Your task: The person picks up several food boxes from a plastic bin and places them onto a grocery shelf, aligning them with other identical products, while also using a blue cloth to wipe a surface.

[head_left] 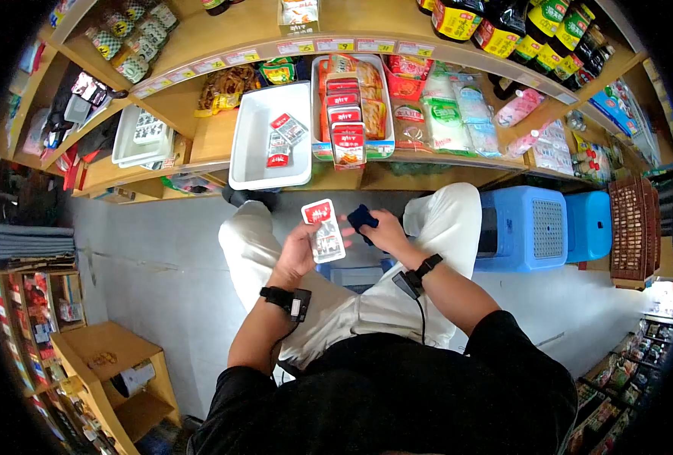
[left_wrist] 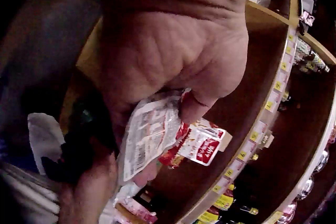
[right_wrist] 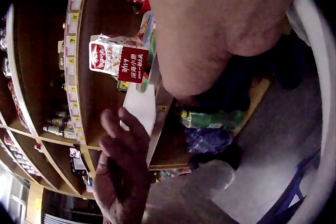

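Note:
My left hand (head_left: 297, 252) grips a small flat packet (head_left: 326, 236) with a red-and-white label and a clear lower part, thumb on its face. The packet's printed back (left_wrist: 152, 137) shows in the left wrist view. To the right of it, my right hand (head_left: 388, 232) holds a bunched dark blue cloth (head_left: 362, 218), a short gap from the packet. Both hands are above the lap. In front, a white tray (head_left: 247, 155) on the low shelf contains a few similar small packets (head_left: 285, 138).
Beside the tray stands an open carton (head_left: 385, 150) of orange and red packs, with red display boxes (head_left: 348, 140) in front. Bagged goods (head_left: 446, 121) lie further right. Blue plastic stools (head_left: 530, 227) and a brown basket (head_left: 632, 227) are at the right. A wooden cabinet (head_left: 109, 349) stands lower left.

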